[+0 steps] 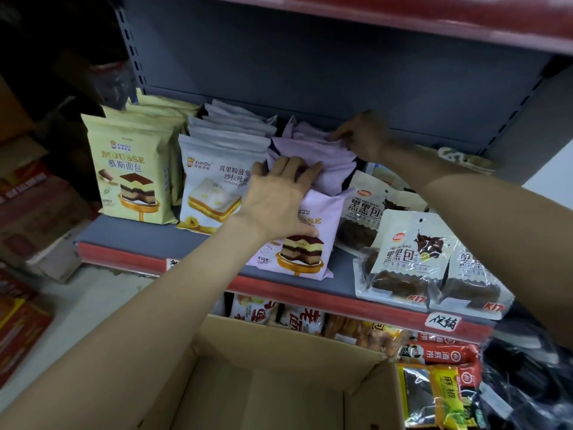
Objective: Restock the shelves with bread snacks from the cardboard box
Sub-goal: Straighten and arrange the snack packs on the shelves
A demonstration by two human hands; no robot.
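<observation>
A row of lilac mousse-bread packets [313, 156] stands on the grey shelf [148, 234], between white toast packets [214, 181] and black-bread packets [409, 252]. My left hand [279, 197] lies flat with straight fingers on the front lilac packet [307, 243], which leans forward. My right hand [362, 135] reaches to the back of the row, fingers on the tops of the rear lilac packets. Below, the cardboard box [269, 377] is open, and the part of its inside in view holds nothing.
Yellow mousse packets [133, 169] fill the shelf's left end. A lower shelf holds assorted snack bags [310, 321] and sausage packs [446, 355]. Red boxes [18, 330] and cartons sit on the floor at left. The upper shelf's red edge [403, 17] overhangs.
</observation>
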